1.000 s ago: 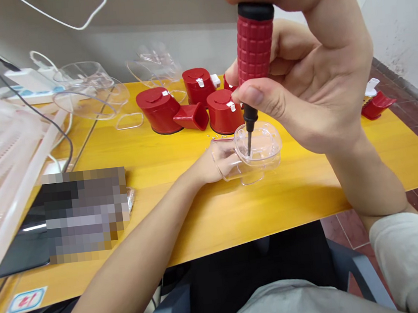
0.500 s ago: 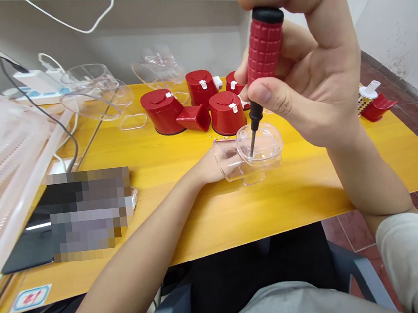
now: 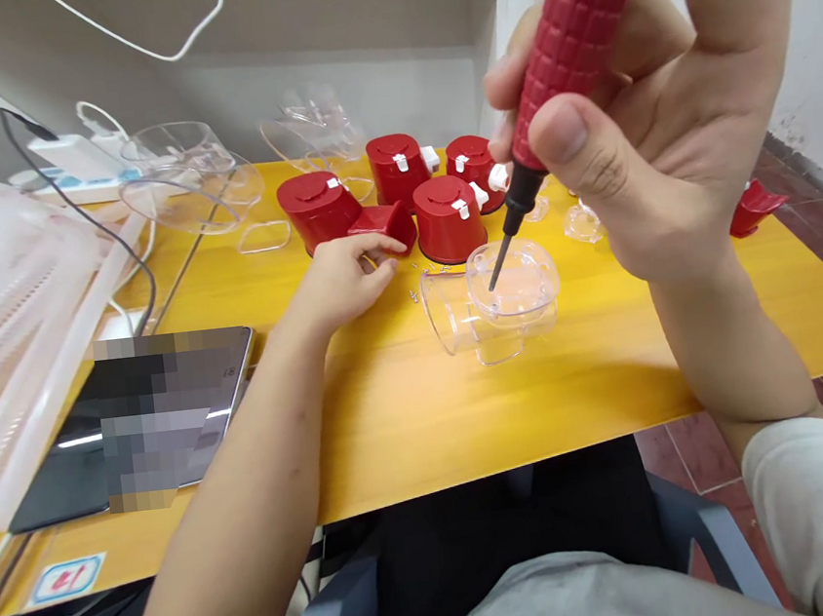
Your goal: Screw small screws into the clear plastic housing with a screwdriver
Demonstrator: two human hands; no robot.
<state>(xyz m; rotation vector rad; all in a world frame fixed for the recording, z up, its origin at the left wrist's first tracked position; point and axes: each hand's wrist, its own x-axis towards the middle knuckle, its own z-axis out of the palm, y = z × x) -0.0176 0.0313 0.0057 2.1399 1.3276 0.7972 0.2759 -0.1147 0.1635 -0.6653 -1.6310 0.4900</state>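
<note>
My right hand (image 3: pixel 667 154) is wrapped around the red grip of a screwdriver (image 3: pixel 564 47), which tilts with its shaft pointing down and left. The tip ends over the round top of a clear plastic housing (image 3: pixel 515 277); whether it touches cannot be seen. The housing rests on the table with its wide tube mouth facing left. My left hand (image 3: pixel 344 281) is beside the spout of a red plastic housing (image 3: pixel 317 210), thumb and forefinger apart, with nothing visible in it. Small screws (image 3: pixel 414 296) lie just right of my left fingers.
Several more red housings (image 3: pixel 448 221) with white clips stand at the back. Clear plastic parts (image 3: pixel 583 221) lie behind my right hand and at the back left (image 3: pixel 184 180). A dark tablet (image 3: pixel 212 368), cables and a power strip (image 3: pixel 67 185) occupy the left.
My left hand has come out of the clear housing's tube and moved left and back toward the red spout. My right hand has risen rightward, tilting the screwdriver more.
</note>
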